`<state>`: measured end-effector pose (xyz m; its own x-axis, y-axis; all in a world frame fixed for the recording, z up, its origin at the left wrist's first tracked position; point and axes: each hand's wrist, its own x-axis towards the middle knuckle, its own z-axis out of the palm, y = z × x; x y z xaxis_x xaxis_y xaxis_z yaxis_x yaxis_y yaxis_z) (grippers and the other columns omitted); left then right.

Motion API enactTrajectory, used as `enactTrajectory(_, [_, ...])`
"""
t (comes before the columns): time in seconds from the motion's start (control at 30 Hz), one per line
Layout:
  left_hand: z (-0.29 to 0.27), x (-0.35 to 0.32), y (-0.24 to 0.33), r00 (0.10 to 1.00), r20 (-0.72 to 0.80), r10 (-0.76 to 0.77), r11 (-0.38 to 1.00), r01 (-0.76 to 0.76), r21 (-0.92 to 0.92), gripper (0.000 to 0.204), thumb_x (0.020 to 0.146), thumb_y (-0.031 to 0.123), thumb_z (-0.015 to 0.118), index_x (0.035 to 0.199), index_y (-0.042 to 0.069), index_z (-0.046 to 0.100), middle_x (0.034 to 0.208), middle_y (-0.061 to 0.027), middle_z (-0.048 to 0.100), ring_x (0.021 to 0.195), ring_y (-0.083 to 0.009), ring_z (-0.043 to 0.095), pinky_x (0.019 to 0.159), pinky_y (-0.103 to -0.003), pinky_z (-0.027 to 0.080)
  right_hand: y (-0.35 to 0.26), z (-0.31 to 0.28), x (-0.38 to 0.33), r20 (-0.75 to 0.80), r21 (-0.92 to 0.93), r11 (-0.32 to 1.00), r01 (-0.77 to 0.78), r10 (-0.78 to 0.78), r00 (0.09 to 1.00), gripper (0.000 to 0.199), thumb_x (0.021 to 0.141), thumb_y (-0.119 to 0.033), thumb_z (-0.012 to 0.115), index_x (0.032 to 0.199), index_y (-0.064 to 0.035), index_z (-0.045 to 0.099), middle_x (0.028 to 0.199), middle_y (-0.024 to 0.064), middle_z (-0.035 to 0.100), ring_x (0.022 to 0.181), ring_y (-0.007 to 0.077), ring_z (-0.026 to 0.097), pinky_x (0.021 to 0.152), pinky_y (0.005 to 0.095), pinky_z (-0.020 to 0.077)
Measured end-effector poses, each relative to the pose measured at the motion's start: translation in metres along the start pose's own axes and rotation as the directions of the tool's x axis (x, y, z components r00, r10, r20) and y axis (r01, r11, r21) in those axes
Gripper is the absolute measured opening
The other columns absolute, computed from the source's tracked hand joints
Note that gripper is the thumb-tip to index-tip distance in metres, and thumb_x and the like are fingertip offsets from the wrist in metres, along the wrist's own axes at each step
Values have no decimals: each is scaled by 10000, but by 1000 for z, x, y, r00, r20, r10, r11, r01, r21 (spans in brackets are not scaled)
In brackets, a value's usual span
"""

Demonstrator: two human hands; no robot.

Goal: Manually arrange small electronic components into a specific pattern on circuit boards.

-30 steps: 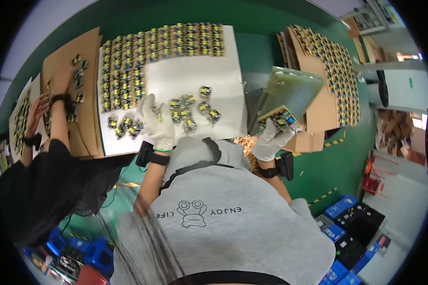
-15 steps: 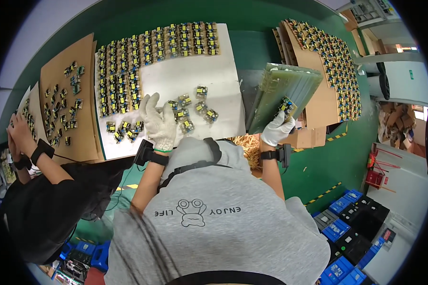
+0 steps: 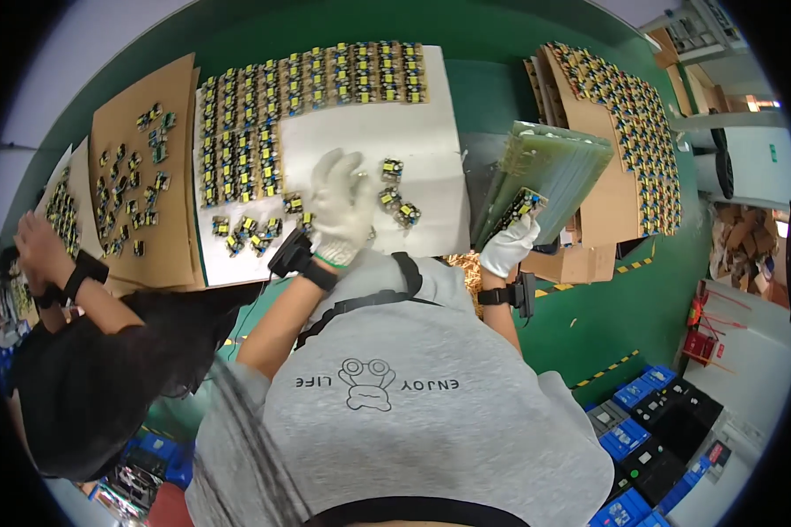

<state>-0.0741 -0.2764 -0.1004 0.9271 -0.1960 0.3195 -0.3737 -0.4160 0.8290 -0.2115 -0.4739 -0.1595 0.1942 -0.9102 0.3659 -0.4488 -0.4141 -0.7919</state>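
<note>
My left hand (image 3: 341, 206), in a white knit glove, is over the near part of a white board (image 3: 343, 140), fingers apart. It hides loose circuit boards beneath it; part of one circuit board (image 3: 295, 204) shows on its left. Three more, one being this circuit board (image 3: 406, 214), lie to its right. My right hand (image 3: 511, 248), also gloved, is closed on the near end of a small circuit board (image 3: 525, 204) with yellow and blue parts. That piece is held in front of a slanted stack of greenish translucent panels (image 3: 564, 154).
Rows of circuit boards (image 3: 316, 75) cover the white board's far and left parts. Cardboard sheets with more boards stand left (image 3: 163, 233) and right (image 3: 602, 211). Another person's hands (image 3: 44, 250) are at the far left. Blue and black crates (image 3: 668, 413) sit lower right.
My left hand has moved right, over the loose circuit boards that lay beside it. My right hand keeps its circuit board by the panels. The whole view has shifted slightly.
</note>
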Motion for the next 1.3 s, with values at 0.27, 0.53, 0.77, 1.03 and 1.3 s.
enactTrajectory(0.27, [8, 6, 59, 641, 755, 135, 988, -24, -156, 732, 674, 455, 694, 1239, 48, 469, 1088, -159, 601, 903, -260, 630, 845, -367, 461, -51, -13, -13, 230, 399, 888, -230, 146, 962, 353, 954, -188, 395, 1225, 39, 402, 1154, 167, 499, 1010, 244, 529, 881, 330, 449])
enactTrajectory(0.53, [6, 7, 44, 749, 624, 224, 968, -247, -50, 288, 740, 244, 658, 949, 76, 553, 774, -118, 580, 726, -313, 601, 705, -383, 488, -108, -18, 3, 95, 304, 873, 382, -427, 899, 410, 829, -160, 615, 1163, 21, 459, 997, 131, 567, 861, 207, 569, 707, 306, 476])
enactTrajectory(0.77, [28, 8, 48, 629, 614, 477, 838, -537, -100, 282, 695, 120, 645, 954, 67, 546, 829, -91, 571, 711, -275, 604, 618, -348, 491, -110, -45, 32, 815, 35, 570, 821, -492, 307, 246, 652, -158, 689, 856, -75, 579, 775, 116, 593, 706, 307, 567, 633, 399, 446])
enactTrajectory(1.03, [12, 19, 37, 842, 526, 121, 993, -98, -72, 761, 660, 172, 730, 1306, 34, 352, 1184, -198, 464, 806, -265, 601, 710, -340, 518, -39, -48, 25, 248, 113, 993, -41, 12, 969, 268, 873, -195, 583, 980, 44, 528, 889, 128, 582, 782, 211, 538, 735, 328, 443])
enactTrajectory(1.3, [18, 15, 30, 882, 445, 156, 987, -118, -112, 640, 704, 110, 680, 1266, 19, 388, 1177, -182, 473, 827, -251, 591, 706, -340, 506, -66, -60, 82, 365, 576, 804, 148, -415, 833, 354, 894, -189, 544, 1156, 33, 460, 1126, 171, 561, 966, 266, 563, 844, 371, 431])
